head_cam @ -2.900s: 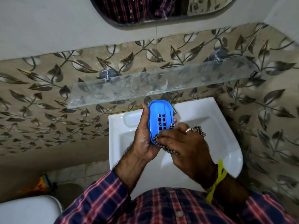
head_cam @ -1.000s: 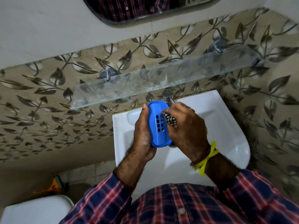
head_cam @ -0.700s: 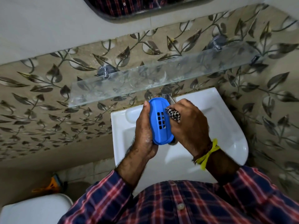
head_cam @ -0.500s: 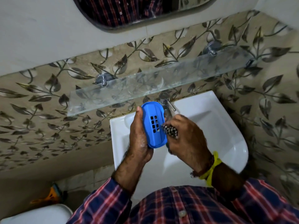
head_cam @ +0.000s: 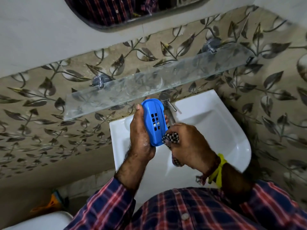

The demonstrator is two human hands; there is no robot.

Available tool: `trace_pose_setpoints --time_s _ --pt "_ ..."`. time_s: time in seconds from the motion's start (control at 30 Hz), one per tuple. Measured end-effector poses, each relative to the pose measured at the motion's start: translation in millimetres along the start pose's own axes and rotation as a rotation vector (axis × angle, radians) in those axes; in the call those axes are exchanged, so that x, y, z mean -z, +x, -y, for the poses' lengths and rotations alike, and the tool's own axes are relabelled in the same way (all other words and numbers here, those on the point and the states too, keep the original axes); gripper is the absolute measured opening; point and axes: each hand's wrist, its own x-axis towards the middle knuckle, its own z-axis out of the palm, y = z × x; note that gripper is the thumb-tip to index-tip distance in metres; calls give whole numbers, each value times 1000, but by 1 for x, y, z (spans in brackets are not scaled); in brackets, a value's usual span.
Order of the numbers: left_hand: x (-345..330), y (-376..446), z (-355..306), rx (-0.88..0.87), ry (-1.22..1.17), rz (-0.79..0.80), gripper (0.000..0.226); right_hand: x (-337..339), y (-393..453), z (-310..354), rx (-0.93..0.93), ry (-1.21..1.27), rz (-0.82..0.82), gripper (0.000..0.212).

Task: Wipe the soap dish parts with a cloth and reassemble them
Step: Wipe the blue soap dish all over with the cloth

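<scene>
Overhead, a glass shelf (head_cam: 156, 82) spans the leaf-patterned wall above a white basin (head_cam: 221, 130). Left hand (head_cam: 141, 138) grips the blue soap dish (head_cam: 154, 123) on edge over the basin, slotted face towards the camera. Right hand (head_cam: 191, 146) is bunched round a checked cloth (head_cam: 171, 138), which touches the dish's lower right rim. Tap (head_cam: 166, 103) sits just behind.

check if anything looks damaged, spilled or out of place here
Nothing stands out. The left hand holds the blue plastic slotted soap dish part over the white ceramic basin, and the right hand grips the black-and-white checked cloth at its lower edge. No cracks or spills are visible.
</scene>
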Motion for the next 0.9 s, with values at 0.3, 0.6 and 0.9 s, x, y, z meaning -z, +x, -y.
trace_pose_setpoints --time_s 0.3,0.6,0.9 --pt "1 -3 -3 -11 -3 33 58 2 -7 8 85 -146 -124 25" --pt "-4 -11 -2 -7 30 24 57 1 7 8 84 -36 -243 16" --pt "1 -19 -1 -29 75 71 57 -8 1 15 285 -21 -335 16"
